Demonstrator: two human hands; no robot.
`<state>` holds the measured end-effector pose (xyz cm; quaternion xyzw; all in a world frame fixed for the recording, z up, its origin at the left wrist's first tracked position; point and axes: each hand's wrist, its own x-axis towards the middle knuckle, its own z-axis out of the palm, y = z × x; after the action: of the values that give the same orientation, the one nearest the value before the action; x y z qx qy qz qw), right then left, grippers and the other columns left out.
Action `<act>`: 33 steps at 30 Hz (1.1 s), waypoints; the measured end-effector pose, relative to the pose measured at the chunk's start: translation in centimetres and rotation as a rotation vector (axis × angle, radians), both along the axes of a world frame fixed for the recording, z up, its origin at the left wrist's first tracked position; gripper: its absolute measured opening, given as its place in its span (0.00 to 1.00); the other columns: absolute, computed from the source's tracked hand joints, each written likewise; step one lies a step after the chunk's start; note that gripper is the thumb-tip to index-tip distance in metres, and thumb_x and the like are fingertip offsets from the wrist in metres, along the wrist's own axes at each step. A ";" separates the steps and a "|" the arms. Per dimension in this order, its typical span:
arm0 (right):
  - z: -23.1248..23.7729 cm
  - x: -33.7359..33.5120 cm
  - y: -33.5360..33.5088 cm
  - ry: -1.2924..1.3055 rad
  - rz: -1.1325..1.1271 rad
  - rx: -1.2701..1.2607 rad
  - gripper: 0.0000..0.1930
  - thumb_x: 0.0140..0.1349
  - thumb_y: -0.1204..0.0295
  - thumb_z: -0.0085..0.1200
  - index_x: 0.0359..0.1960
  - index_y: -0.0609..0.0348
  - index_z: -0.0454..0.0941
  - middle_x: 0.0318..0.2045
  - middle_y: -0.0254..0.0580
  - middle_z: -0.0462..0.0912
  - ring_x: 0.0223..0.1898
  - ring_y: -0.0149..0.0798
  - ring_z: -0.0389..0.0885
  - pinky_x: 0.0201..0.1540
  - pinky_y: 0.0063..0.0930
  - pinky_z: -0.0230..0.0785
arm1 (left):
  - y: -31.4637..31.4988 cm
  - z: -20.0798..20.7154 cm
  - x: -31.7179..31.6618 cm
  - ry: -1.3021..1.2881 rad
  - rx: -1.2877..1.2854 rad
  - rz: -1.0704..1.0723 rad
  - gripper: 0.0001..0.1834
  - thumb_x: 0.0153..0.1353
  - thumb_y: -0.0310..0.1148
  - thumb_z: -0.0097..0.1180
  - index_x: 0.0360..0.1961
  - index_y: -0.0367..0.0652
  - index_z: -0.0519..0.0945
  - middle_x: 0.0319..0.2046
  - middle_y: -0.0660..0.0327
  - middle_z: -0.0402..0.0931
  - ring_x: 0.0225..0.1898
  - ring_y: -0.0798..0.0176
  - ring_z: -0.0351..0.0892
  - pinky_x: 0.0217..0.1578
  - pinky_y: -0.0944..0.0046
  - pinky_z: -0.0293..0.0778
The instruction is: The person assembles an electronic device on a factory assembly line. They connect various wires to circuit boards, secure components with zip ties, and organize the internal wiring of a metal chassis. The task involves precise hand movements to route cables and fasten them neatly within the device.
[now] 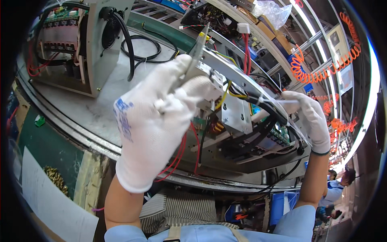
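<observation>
A metal chassis (236,117) with its wiring and circuit boards stands tilted in front of me. My left hand (155,109), in a white knit glove with blue marks, pinches the edge of a thin grey metal panel (196,50) at the chassis's left end. A small white lump by its curled fingers cannot be made out. My right hand (310,119), also gloved, curls its fingers over the chassis's right edge, beside a bundle of black cables (272,111) with a white tie. Its fingertips are partly hidden. Red wires (179,155) hang below the left hand.
Another grey cabinet (100,52) with a fan and a coiled black cable (141,48) stands at the left. White paper sheets (52,197) and a heap of small brass-coloured parts (55,179) lie lower left. Orange coiled hoses (306,72) hang at the right. People work farther off.
</observation>
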<state>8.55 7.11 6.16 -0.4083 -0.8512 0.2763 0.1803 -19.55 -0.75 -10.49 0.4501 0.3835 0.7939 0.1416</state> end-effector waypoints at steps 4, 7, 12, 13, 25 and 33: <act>-0.6 -3.7 2.1 -0.080 0.038 -0.318 0.38 0.63 0.41 0.51 0.55 0.71 0.76 0.45 0.48 0.83 0.42 0.34 0.82 0.50 0.25 0.71 | 0.3 -0.2 -0.4 0.032 -0.011 -0.037 0.17 0.61 0.25 0.64 0.50 0.31 0.79 0.41 0.60 0.82 0.39 0.75 0.77 0.44 0.74 0.73; -1.4 -3.7 3.2 0.015 0.105 -0.303 0.33 0.63 0.43 0.55 0.44 0.70 0.82 0.41 0.46 0.84 0.37 0.29 0.80 0.42 0.22 0.71 | 0.7 -0.7 -0.8 0.142 0.012 0.088 0.19 0.58 0.23 0.65 0.52 0.32 0.79 0.43 0.58 0.83 0.41 0.72 0.79 0.46 0.71 0.75; -0.9 -3.2 3.6 -0.086 -0.109 -0.284 0.21 0.63 0.56 0.60 0.39 0.68 0.83 0.30 0.33 0.83 0.33 0.22 0.77 0.38 0.19 0.69 | 0.2 -0.6 -1.0 0.034 0.049 -0.033 0.20 0.59 0.26 0.66 0.52 0.31 0.79 0.42 0.57 0.83 0.41 0.70 0.80 0.46 0.71 0.75; -0.3 -3.9 3.1 -0.067 -0.130 -0.343 0.17 0.61 0.62 0.62 0.39 0.68 0.83 0.31 0.34 0.84 0.33 0.23 0.77 0.39 0.18 0.69 | 0.3 -0.4 -1.2 0.062 0.050 -0.008 0.20 0.59 0.28 0.66 0.51 0.30 0.79 0.42 0.57 0.83 0.41 0.70 0.80 0.45 0.71 0.75; -0.2 -0.3 3.1 -0.004 0.125 -0.239 0.18 0.69 0.66 0.54 0.58 0.61 0.77 0.46 0.29 0.82 0.43 0.22 0.74 0.50 0.19 0.68 | -0.1 1.2 0.6 0.206 -0.017 0.283 0.22 0.65 0.33 0.58 0.56 0.27 0.75 0.42 0.53 0.80 0.38 0.68 0.79 0.40 0.71 0.74; -2.6 2.7 4.7 0.307 0.335 -0.244 0.24 0.70 0.65 0.52 0.63 0.66 0.70 0.53 0.38 0.80 0.51 0.27 0.76 0.55 0.21 0.69 | 4.8 12.1 6.4 1.055 -0.150 0.065 0.10 0.55 0.21 0.60 0.40 0.33 0.83 0.28 0.63 0.82 0.30 0.71 0.79 0.35 0.70 0.73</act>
<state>11.20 11.86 3.56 -0.2337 -0.8299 0.4617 0.2086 -13.16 4.03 1.61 0.7645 0.4722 0.4342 -0.0633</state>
